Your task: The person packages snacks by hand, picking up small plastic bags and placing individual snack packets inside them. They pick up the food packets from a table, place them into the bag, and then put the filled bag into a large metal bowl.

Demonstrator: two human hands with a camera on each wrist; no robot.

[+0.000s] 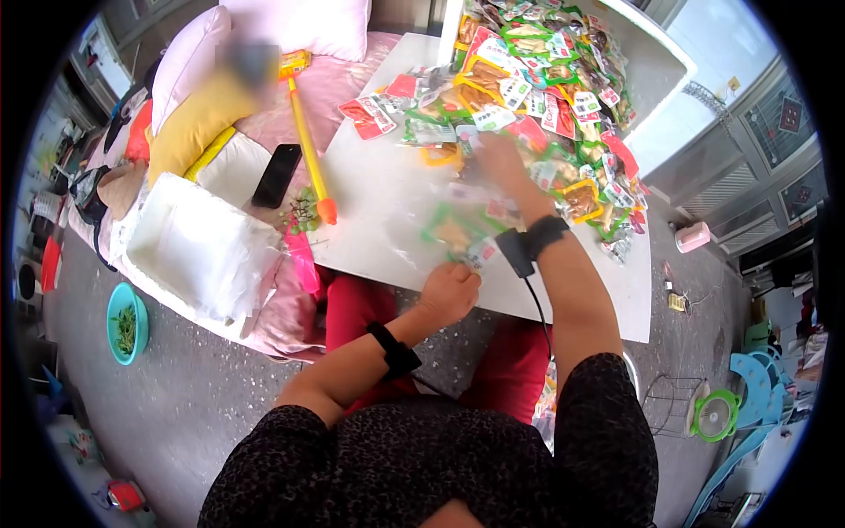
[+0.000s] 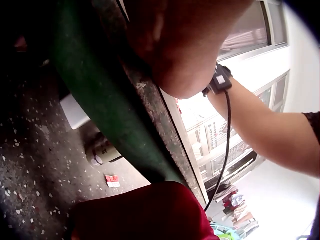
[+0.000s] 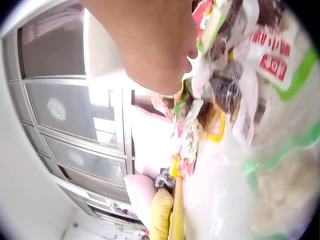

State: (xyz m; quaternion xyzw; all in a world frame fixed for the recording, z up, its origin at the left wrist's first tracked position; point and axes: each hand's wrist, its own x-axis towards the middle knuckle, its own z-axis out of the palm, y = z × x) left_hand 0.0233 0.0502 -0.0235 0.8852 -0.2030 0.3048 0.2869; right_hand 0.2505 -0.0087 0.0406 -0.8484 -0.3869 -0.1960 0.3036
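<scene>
At the table's near edge my left hand (image 1: 451, 292) pinches the edge of a clear plastic bag (image 1: 400, 231), its fingers curled. Through the bag's film a green-edged snack packet (image 1: 451, 231) shows, lying just beyond that hand. My right hand (image 1: 502, 163), blurred, reaches into the near side of a heap of small snack packets (image 1: 550, 110) with red, green, yellow and white labels. In the right wrist view the right hand (image 3: 162, 55) is right at the packets (image 3: 225, 90); its fingertips are hidden. The left wrist view shows the heel of the left hand (image 2: 185, 65) over the table edge.
A white foam box (image 1: 656, 79) lies tipped at the back with packets spilling out onto the white table (image 1: 361, 211). Left of it, a bed holds a yellow-handled stick (image 1: 308, 145), a black phone (image 1: 276, 176) and a white foam tray (image 1: 167, 264). A turquoise basin (image 1: 113, 330) stands on the floor.
</scene>
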